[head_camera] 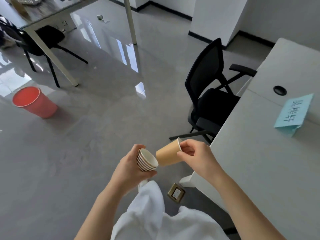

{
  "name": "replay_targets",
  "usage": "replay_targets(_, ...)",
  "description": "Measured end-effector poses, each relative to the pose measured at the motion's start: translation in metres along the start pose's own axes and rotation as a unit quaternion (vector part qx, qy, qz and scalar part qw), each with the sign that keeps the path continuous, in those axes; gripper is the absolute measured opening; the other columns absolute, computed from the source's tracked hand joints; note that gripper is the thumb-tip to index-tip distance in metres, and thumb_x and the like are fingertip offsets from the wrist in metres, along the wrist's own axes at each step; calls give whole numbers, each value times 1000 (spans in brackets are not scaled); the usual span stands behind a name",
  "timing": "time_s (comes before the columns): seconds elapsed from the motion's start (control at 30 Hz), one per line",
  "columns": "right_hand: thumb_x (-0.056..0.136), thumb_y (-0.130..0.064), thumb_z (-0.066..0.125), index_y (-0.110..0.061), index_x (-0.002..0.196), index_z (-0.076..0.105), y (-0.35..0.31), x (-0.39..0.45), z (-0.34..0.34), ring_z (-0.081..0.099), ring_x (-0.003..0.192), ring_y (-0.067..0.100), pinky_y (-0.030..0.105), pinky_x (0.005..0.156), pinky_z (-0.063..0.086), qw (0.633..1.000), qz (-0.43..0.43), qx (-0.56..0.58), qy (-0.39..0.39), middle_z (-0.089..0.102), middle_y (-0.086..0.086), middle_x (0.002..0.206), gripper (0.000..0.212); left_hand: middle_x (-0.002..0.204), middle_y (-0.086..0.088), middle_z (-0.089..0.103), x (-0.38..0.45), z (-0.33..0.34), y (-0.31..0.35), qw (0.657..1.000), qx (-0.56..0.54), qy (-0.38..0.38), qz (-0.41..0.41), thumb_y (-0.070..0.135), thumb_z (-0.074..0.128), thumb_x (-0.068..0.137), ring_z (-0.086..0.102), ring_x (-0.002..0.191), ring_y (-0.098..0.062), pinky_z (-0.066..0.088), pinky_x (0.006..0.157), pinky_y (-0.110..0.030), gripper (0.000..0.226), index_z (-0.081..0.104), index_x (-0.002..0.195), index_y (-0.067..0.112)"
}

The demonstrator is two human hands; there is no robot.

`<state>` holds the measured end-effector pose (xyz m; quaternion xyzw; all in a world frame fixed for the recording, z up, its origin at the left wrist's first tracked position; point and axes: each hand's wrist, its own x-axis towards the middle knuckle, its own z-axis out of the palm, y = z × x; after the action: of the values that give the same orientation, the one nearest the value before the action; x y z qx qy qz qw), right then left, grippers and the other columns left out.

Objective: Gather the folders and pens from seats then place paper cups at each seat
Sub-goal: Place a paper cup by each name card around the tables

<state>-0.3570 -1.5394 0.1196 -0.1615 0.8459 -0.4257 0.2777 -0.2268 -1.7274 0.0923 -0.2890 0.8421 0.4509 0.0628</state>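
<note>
My left hand (129, 166) grips a nested stack of paper cups (147, 160), their white rims facing right. My right hand (195, 156) pinches the rim of a single tan paper cup (167, 155), held on its side just clear of the stack, its base toward the stack. Both hands hover over the floor, left of the white table (259, 161). On the table lies a folded blue name card (292, 114) with handwriting. No folders or pens are in sight.
A black office chair (209, 90) stands tucked against the table's left edge. A red bin (32, 102) sits on the floor at left. Another table (52, 16) and a black chair (43, 42) are farther back. A floor socket (176, 193) lies near my feet.
</note>
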Motion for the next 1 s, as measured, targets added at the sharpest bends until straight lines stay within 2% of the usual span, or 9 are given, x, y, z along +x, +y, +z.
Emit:
replay_targets(0.07,85,-16,66,-18,100,68,-11,20,8,66,88,7,27,83,55,999,15,-26,33,71,-7,92,15,89,14,61,30,-22,6,1000,8,-18,17,34,88,57,58,81,-1,45,63,-16,71,45,113,41)
replay_targets(0.13,86,-17,65,-17,100,67,-20,43,14,66,87,12,27,80,55,992,39,-57,101,69,-6,91,14,90,13,61,65,-43,15,998,8,-41,41,34,89,58,58,83,-2,44,64,-13,72,46,115,40)
replay_targets(0.23,86,-15,62,-17,98,66,-24,69,12,66,83,21,36,73,56,973,60,-102,197,71,2,89,13,95,13,62,113,-57,36,994,5,-74,83,39,88,56,59,89,-4,45,70,-16,74,47,117,43)
replay_targets(0.33,85,-13,62,-15,97,66,-18,84,0,64,79,25,40,68,55,957,102,-114,246,71,5,87,13,101,15,62,152,-57,57,986,17,-110,121,42,85,56,59,95,-7,46,77,-19,77,48,124,41)
replay_targets(0.47,84,-12,61,-15,94,67,2,104,-26,64,75,26,34,63,54,935,154,-123,294,72,6,84,12,103,13,61,189,-48,83,982,25,-130,132,37,83,61,59,97,-11,45,78,-19,78,46,131,37)
replay_targets(0.57,83,-11,62,-12,95,68,20,123,-54,64,76,28,31,64,51,914,202,-99,338,73,8,86,14,113,9,57,220,-39,107,978,42,-142,146,34,83,66,54,106,-13,40,86,-20,87,40,140,31)
replay_targets(0.7,86,-13,59,-8,96,66,52,158,-103,62,81,36,28,62,40,859,246,-106,436,71,15,90,13,116,6,52,264,-26,140,974,75,-155,147,35,83,68,50,109,-15,39,91,-24,91,35,144,27)
replay_targets(0.83,87,-6,55,-1,93,59,90,196,-154,61,81,40,31,62,35,844,282,-172,422,66,22,89,9,108,6,60,306,-10,171,974,108,-146,134,36,86,62,57,102,-18,47,90,-31,83,44,134,31)
replay_targets(1.0,84,2,57,2,101,59,131,224,-185,61,86,40,40,64,48,839,303,-270,363,65,24,93,17,100,12,61,339,19,211,968,110,-168,154,35,87,61,58,95,-15,44,81,-26,77,48,127,32)
